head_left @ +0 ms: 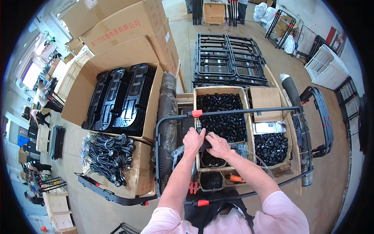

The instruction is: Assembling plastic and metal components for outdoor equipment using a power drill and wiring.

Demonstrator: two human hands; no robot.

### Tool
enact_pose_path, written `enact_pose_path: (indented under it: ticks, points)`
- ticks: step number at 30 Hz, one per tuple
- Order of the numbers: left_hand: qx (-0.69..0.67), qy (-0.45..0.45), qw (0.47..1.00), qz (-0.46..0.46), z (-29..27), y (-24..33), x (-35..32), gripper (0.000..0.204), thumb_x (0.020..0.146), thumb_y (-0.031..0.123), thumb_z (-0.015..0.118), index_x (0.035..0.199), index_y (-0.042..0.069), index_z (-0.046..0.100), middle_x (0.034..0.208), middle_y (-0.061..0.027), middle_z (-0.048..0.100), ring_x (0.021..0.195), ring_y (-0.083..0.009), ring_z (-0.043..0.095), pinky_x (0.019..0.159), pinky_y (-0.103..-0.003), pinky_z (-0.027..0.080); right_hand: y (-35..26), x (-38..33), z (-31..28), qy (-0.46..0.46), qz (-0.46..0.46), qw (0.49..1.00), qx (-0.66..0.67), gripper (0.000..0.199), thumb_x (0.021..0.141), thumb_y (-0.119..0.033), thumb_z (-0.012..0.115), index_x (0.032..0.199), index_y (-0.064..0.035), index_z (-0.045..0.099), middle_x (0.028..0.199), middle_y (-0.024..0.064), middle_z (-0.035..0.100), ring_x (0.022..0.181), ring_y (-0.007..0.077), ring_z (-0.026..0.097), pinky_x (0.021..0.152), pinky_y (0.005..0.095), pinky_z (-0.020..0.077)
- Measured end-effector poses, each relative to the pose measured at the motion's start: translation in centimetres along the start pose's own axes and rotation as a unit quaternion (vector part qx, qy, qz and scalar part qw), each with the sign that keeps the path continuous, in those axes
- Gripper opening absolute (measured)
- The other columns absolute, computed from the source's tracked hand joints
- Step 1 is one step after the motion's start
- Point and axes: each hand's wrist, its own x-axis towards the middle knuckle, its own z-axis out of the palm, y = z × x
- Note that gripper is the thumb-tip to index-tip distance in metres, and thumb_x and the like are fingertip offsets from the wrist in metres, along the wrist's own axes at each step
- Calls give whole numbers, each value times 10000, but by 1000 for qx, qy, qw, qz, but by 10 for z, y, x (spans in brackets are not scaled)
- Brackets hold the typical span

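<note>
A black rectangular frame with red corner pieces lies across the bench in front of me. Both arms reach over its near bar into the middle. My left hand is closed around the front of a screwdriver-like power tool, whose metal nose points at the far bar beside a red clip. My right hand is closed around the tool's dark rear part, mostly hidden by fingers. A thin clear hose curves away to the right of that hand. Whether the nose touches the bar, I cannot tell.
Under the frame sit a box of black caps, another of round black parts and a small tub of screws. At left are bundled cables and a carton of black panels. Black racks lie beyond.
</note>
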Motion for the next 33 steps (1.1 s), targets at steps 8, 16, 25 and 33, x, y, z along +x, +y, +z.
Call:
enact_pose_path:
  ticks: [8, 16, 25, 33]
  points:
    - [-17, -49, 999, -14, -7, -2, -3, 675, 939, 591, 705, 1082, -66, 656, 1029, -319, 757, 1018, -481, 746, 905, -554, 585, -6, -9, 0, -21, 31, 999, 27, 557, 804, -179, 812, 1302, -78, 585, 1377, 167, 572, 1192, 426, 656, 1001, 531, 552]
    - [-24, -51, 998, -11, -5, -6, -10, 670, 936, 585, 711, 1080, -67, 656, 1033, -318, 757, 1020, -484, 745, 910, -552, 585, -13, -15, -4, -36, 35, 999, 17, 576, 807, -197, 816, 1323, -83, 589, 1362, 162, 582, 1185, 419, 661, 1001, 517, 559]
    - [-37, -47, 998, -7, -5, -11, -19, 666, 936, 579, 718, 1075, -69, 658, 1034, -330, 753, 1018, -494, 742, 905, -561, 586, -19, -23, -2, -30, 20, 999, 1, 587, 811, -221, 818, 1331, -84, 581, 1365, 161, 579, 1195, 416, 659, 998, 515, 565]
    - [-50, -66, 996, -19, -28, -11, -76, 732, 944, 646, 659, 1085, -73, 660, 1094, -348, 741, 1087, -504, 718, 954, -556, 558, -60, -76, -16, -16, 33, 999, -22, 625, 793, -234, 807, 1359, -65, 603, 1245, 182, 655, 1134, 418, 692, 952, 510, 588]
